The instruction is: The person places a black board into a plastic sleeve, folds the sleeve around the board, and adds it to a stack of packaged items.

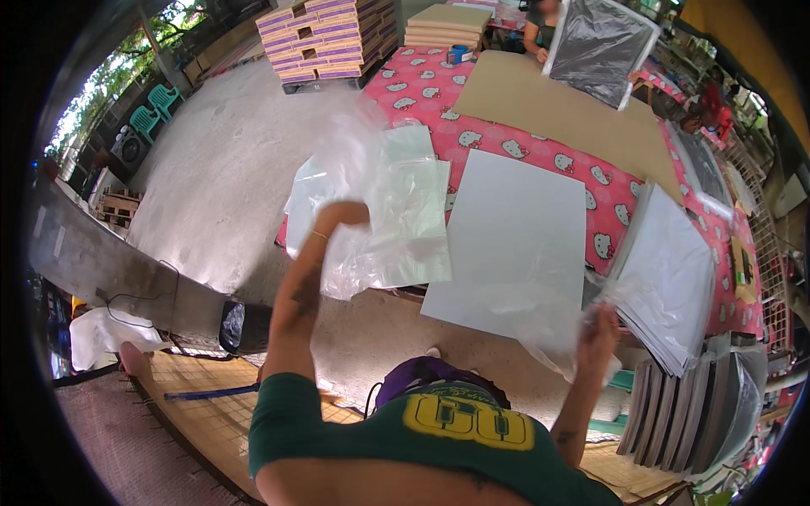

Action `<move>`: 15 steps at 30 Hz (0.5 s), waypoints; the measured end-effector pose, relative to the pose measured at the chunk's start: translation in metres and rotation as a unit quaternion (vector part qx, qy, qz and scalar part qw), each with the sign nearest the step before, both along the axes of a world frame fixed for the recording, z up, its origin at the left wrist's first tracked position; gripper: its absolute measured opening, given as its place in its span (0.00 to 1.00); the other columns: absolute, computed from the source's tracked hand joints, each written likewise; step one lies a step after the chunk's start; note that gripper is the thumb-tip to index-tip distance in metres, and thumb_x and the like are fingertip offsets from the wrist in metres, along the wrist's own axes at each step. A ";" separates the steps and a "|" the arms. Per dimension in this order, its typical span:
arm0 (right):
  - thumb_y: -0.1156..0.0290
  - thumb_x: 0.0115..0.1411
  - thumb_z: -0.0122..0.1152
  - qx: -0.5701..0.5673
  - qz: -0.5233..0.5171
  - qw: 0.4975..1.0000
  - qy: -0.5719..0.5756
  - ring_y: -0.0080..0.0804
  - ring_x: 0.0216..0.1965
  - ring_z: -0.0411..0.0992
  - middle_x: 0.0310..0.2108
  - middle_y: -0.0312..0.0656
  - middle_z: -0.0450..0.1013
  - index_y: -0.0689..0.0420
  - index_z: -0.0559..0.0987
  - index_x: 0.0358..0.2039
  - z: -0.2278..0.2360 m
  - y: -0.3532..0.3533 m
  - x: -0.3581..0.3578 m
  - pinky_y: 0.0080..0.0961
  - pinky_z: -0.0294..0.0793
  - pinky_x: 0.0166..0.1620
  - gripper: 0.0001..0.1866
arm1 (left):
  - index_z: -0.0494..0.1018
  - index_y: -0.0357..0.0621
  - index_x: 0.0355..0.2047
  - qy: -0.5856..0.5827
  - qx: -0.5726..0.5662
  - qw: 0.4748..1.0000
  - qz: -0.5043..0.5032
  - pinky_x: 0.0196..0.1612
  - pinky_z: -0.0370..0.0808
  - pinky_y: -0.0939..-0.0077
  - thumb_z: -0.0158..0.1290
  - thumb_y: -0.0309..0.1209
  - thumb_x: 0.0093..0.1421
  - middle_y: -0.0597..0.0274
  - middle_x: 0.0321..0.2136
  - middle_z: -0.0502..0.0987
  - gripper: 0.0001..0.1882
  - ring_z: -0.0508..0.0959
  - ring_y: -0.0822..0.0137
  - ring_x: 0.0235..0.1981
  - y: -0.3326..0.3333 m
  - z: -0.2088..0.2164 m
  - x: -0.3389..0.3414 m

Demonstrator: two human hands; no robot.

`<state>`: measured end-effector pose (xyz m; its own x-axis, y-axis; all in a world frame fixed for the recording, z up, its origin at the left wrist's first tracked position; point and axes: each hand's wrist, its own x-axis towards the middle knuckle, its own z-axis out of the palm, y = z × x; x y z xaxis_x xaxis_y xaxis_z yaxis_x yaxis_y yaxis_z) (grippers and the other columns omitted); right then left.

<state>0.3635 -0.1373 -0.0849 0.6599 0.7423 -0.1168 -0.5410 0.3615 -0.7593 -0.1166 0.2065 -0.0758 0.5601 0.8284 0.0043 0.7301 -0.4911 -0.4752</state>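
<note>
Green shirt [384,439] — yellow print [469,421]

Cartons [325,38] are standing beside the pink-covered desk's [408,83] far left corner.
They are resting on a dark base [325,85]; two green chairs [155,111] are standing near a washing machine [129,148], well apart from the desk's left edge. A small blue object [460,56] is sitting by the far edge, near a large brown board [540,93].

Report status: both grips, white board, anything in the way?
Left grip at plastic pile, right grip at clear film; both blurred, hold unclear. White board flat, overhanging near edge of table. Film overlaps its near-right corner.
</note>
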 end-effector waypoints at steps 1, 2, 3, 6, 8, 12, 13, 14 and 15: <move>0.75 0.60 0.57 -0.028 0.008 0.999 0.019 0.20 0.37 0.73 0.35 0.33 0.74 0.52 0.73 0.42 -0.016 -0.001 -0.005 0.17 0.72 0.36 0.10 | 0.75 0.41 0.42 -0.109 -0.242 0.964 -0.016 0.46 0.71 0.62 0.53 0.37 0.56 0.49 0.38 0.78 0.17 0.76 0.52 0.42 -0.022 -0.008 0.054; 0.74 0.59 0.58 -0.022 0.054 0.997 0.049 0.21 0.39 0.72 0.37 0.33 0.73 0.49 0.71 0.43 -0.003 0.008 -0.031 0.23 0.73 0.38 0.12 | 0.75 0.39 0.43 -0.363 -0.134 0.922 -0.026 0.46 0.72 0.62 0.53 0.37 0.57 0.51 0.38 0.78 0.17 0.76 0.52 0.43 -0.052 0.001 0.107; 0.75 0.58 0.59 -0.043 0.107 0.989 0.087 0.21 0.40 0.72 0.37 0.33 0.73 0.46 0.70 0.39 -0.002 0.015 -0.050 0.26 0.73 0.37 0.11 | 0.74 0.39 0.44 -0.529 -0.090 0.844 0.012 0.44 0.73 0.64 0.53 0.38 0.57 0.53 0.38 0.78 0.18 0.78 0.56 0.41 -0.088 0.017 0.150; 0.73 0.60 0.57 -0.011 0.174 0.981 0.090 0.21 0.36 0.72 0.30 0.30 0.72 0.51 0.71 0.37 0.041 0.039 -0.102 0.23 0.72 0.36 0.06 | 0.74 0.37 0.41 -0.599 -0.482 0.635 -0.078 0.36 0.73 0.75 0.56 0.35 0.56 0.61 0.32 0.78 0.16 0.78 0.69 0.33 -0.207 0.031 0.234; 0.72 0.60 0.57 0.106 0.240 0.961 0.083 0.20 0.35 0.71 0.31 0.31 0.71 0.53 0.71 0.38 0.027 0.031 -0.065 0.22 0.72 0.34 0.07 | 0.73 0.38 0.37 -0.685 -0.419 0.589 -0.085 0.39 0.75 0.71 0.53 0.33 0.58 0.62 0.29 0.77 0.11 0.78 0.68 0.34 -0.214 0.017 0.237; 0.71 0.59 0.58 0.086 0.270 0.958 0.045 0.23 0.38 0.70 0.36 0.34 0.68 0.56 0.67 0.50 0.017 0.010 -0.023 0.22 0.73 0.34 0.19 | 0.70 0.41 0.36 -0.807 -0.466 0.349 0.094 0.38 0.78 0.71 0.48 0.26 0.60 0.63 0.29 0.74 0.04 0.78 0.69 0.32 -0.186 0.036 0.197; 0.72 0.57 0.60 -0.069 0.214 0.974 0.039 0.24 0.39 0.70 0.39 0.35 0.68 0.57 0.64 0.55 0.032 0.003 -0.038 0.23 0.73 0.34 0.26 | 0.70 0.41 0.37 -0.804 -0.520 0.270 0.104 0.37 0.77 0.72 0.47 0.25 0.61 0.63 0.30 0.74 0.05 0.77 0.70 0.31 -0.199 0.052 0.205; 0.72 0.57 0.59 -0.081 0.226 0.970 0.038 0.24 0.39 0.69 0.41 0.36 0.67 0.57 0.61 0.57 0.032 0.000 -0.047 0.23 0.74 0.35 0.28 | 0.69 0.41 0.39 -0.791 -0.570 0.189 0.113 0.37 0.77 0.74 0.46 0.24 0.61 0.64 0.30 0.74 0.06 0.77 0.70 0.31 -0.210 0.061 0.211; 0.72 0.57 0.59 -0.092 0.242 0.965 0.034 0.25 0.40 0.69 0.42 0.36 0.67 0.57 0.59 0.58 0.031 0.000 -0.051 0.23 0.74 0.35 0.30 | 0.67 0.41 0.42 -0.770 -0.619 0.145 0.054 0.33 0.76 0.77 0.49 0.25 0.59 0.65 0.31 0.74 0.10 0.76 0.72 0.28 -0.214 0.057 0.215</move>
